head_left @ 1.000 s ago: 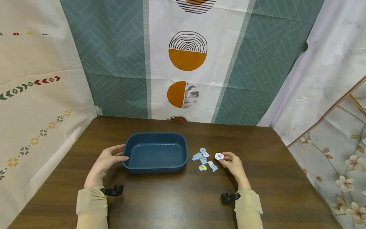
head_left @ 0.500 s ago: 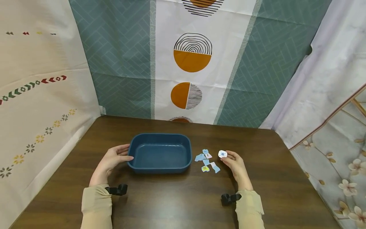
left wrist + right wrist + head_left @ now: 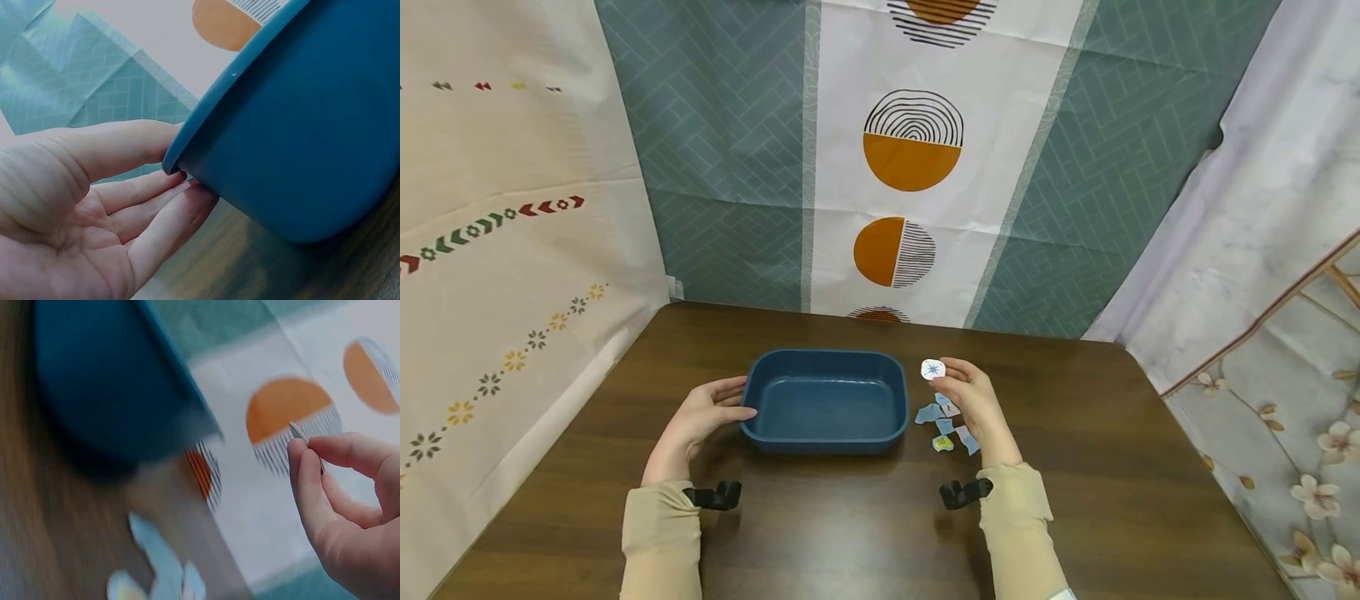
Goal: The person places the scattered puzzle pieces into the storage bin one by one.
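A blue rectangular tray (image 3: pixel 827 442) stands on the wooden table, its inside bare. My left hand (image 3: pixel 696 423) holds the tray's left end; in the left wrist view the thumb lies at the rim and the fingers reach under it along the outer wall (image 3: pixel 281 162). Between thumb and fingertips my right hand (image 3: pixel 976 408) pinches a small flat white piece with a blue compass star (image 3: pixel 932 369), raised above the table just right of the tray. The right wrist view shows that piece (image 3: pixel 297 431) edge-on. Light blue cut-out pieces (image 3: pixel 929 413) lie below this hand, partly hidden by it.
Among the loose pieces is one with a yellow mark (image 3: pixel 943 443). Dark wood table (image 3: pixel 835 533) extends around the tray. A patterned curtain (image 3: pixel 730 167) hangs behind, with cloths along both sides.
My right hand has lifted the compass piece and carried it left, over the loose pieces toward the tray. The left hand keeps its hold; the whole view has shifted slightly.
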`<state>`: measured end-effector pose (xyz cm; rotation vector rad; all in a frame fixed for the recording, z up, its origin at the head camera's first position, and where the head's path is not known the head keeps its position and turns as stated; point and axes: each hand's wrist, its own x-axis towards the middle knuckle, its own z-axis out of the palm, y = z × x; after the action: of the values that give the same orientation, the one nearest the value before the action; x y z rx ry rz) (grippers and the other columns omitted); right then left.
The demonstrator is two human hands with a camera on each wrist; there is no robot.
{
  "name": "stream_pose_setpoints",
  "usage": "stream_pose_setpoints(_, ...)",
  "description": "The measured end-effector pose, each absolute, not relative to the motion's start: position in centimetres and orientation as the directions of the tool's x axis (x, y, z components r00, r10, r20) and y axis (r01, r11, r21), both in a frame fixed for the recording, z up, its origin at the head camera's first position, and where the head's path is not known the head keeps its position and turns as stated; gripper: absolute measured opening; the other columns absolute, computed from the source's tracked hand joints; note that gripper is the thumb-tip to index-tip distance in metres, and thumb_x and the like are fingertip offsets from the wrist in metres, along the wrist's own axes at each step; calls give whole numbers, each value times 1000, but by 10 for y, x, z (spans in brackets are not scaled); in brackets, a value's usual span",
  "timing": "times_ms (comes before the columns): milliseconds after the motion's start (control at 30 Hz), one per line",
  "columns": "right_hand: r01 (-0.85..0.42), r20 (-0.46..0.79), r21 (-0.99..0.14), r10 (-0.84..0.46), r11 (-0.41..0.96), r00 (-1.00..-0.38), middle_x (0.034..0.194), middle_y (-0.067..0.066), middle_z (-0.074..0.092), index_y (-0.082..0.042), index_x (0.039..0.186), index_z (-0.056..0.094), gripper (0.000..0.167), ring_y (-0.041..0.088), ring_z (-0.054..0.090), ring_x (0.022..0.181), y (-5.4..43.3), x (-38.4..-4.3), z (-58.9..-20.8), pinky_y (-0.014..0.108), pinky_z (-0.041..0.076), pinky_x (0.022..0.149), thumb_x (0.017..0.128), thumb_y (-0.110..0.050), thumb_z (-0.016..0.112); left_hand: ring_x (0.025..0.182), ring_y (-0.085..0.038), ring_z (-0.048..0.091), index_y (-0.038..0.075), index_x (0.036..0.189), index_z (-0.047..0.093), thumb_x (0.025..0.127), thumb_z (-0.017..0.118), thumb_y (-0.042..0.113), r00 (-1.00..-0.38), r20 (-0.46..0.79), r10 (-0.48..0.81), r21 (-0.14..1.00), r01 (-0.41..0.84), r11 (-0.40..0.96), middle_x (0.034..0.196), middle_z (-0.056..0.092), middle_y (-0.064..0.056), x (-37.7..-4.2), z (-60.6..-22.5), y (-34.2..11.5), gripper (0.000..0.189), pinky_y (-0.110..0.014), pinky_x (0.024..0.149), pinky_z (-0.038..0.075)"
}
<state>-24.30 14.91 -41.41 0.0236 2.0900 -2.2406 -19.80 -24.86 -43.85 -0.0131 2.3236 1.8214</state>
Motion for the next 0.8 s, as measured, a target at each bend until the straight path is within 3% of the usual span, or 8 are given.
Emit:
stream_pose_setpoints(167,62,-57,-997,-107,-46,-993,118,23,60,13,136,45,49,6,66,80,109,-247,-401,17,55,78,89,9,58,137,-45,38,-11,147,30,89,68,6,-985,-143,101,960,-114,254,149,35,-34,-197,-438,-249,72,-22,92,51)
stream_pose_setpoints(433,52,-50,-999,-176,-2,-983,120,24,62,8,132,53,45,10,65,84,58,-252,-395,25,56,85,88,6,63,136,-44,41,-9,147,33,88,69,6,-986,-143,81,958,-118,261,149,38,-32,-198,-440,-247,70,-29,97,51)
stream_pose_setpoints(667,22,-35,-998,-235,55,-971,122,26,62,9,130,54,44,21,67,95,17,-256,-398,34,56,90,88,2,64,133,-45,44,-12,145,33,87,69,3,-988,-123,89,971,-102,215,147,39,-34,-199,-440,-248,70,-20,87,53)
stream_pose_setpoints(800,48,-66,-996,-263,73,-963,121,25,64,7,128,57,42,21,69,92,-5,-257,-399,33,56,90,87,3,66,133,-45,44,-11,146,34,87,69,4,-988,-134,79,971,-114,210,147,39,-34,-197,-441,-248,70,-22,89,53)
